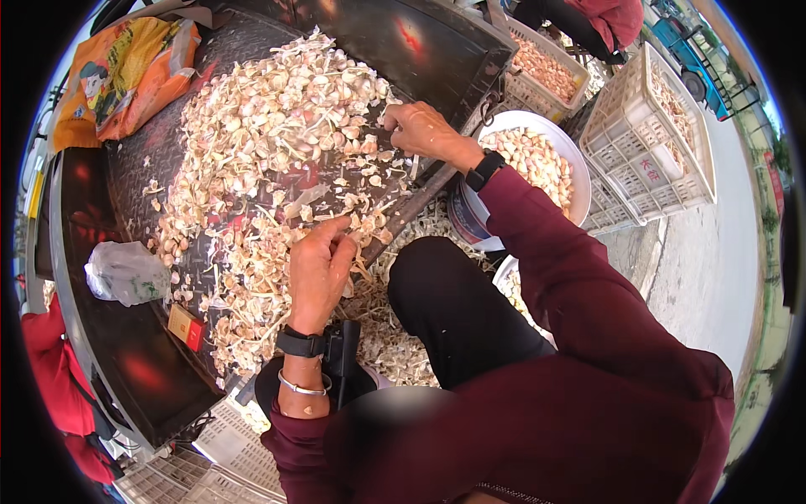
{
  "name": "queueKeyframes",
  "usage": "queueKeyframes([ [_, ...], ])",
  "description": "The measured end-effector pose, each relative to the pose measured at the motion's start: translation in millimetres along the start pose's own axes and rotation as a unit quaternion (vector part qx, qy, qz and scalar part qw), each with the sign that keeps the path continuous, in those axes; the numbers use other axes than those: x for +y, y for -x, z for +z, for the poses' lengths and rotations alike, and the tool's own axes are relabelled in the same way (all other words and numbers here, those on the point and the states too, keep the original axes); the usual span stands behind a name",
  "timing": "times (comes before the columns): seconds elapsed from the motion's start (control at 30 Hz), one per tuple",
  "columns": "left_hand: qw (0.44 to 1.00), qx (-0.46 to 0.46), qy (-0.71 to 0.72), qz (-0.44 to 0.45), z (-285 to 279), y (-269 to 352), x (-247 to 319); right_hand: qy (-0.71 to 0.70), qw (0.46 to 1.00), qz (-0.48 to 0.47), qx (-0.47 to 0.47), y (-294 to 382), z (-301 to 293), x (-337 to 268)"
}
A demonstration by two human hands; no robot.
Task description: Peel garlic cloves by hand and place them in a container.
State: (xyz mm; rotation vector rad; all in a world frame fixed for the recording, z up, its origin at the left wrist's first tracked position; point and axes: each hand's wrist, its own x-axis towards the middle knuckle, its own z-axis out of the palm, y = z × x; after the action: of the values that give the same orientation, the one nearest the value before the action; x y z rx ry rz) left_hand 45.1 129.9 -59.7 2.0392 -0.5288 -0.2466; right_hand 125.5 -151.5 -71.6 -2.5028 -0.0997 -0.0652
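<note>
Garlic cloves (277, 120) lie heaped with dry stalks and skins on a dark metal truck bed. My left hand (320, 271) rests at the near side of the bed, thumb and forefinger beside loose garlic skins (252, 277); whether it pinches anything is unclear. At the right edge of the heap is my right hand (425, 131), palm down with curled fingers near some cloves; its fingertips are partly hidden. Just right of that wrist stands a white bucket (582, 183) filled with separated cloves (535, 164).
Stacked white plastic crates (630, 126) stand at the right. A clear plastic bag (126, 274), a red and yellow box (186, 327) and an orange woven sack (126, 75) lie on the left. People in red (56, 365) are beyond the bed. Skins cover the ground (403, 353).
</note>
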Motion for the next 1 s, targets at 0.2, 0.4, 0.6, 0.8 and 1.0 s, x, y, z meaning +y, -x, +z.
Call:
queueKeyframes([
  [0.2,0.994,0.031,-0.078,0.063,-0.8,-1.0,12.7,0.225,0.972,0.049,0.051,125.2,-58.1,70.5],
  [0.4,0.991,0.026,-0.089,0.093,-0.3,-0.7,8.1,0.067,0.987,-0.115,0.087,97.4,-44.6,10.3],
  [0.6,0.994,0.037,-0.087,0.054,-7.0,-2.6,6.1,0.115,0.956,-0.271,0.015,-6.8,11.0,-29.9],
  [0.8,0.994,0.045,-0.078,0.063,-8.8,-3.4,5.4,0.168,0.973,-0.096,-0.123,-18.8,19.2,-7.1],
  [1.0,0.996,0.042,0.080,0.003,5.0,-7.4,11.3,-0.391,0.918,0.061,0.024,14.6,17.1,-29.1],
])
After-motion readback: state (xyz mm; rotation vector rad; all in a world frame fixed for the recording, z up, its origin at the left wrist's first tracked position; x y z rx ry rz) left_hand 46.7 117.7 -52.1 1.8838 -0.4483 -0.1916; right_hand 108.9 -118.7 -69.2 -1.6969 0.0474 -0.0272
